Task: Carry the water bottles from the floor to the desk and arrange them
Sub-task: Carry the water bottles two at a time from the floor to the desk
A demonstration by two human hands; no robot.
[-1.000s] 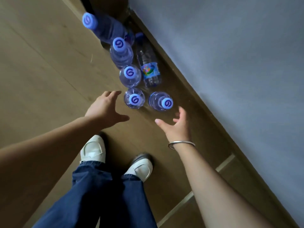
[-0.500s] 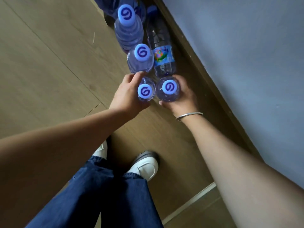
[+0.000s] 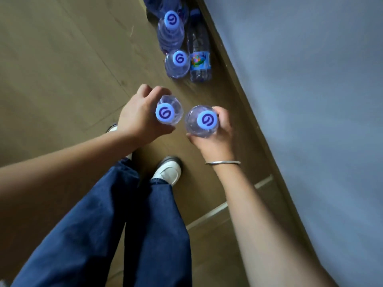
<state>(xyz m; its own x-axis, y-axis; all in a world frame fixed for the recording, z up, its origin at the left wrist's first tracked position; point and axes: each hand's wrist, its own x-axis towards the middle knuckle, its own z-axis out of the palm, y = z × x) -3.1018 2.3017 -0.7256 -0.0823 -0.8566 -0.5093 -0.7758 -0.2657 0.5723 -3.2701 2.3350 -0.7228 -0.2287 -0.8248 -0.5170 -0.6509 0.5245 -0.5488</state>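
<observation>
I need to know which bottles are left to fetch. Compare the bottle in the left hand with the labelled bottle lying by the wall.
The bottle in the left hand is upright, cap toward the camera; the labelled bottle lies on its side. The first is held in the left hand; the second rests on the floor, untouched. The second shows a colourful label; the first shows none. Both are clear plastic.

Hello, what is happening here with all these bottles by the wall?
A person is gathering water bottles from the floor. The left hand grips one bottle and the right hand grips another bottle, both upright with blue caps facing the camera. More bottles remain by the wall: two standing ones, one lying on its side with a colourful label, and another partly cut off at the top edge. No desk is in view.
</observation>
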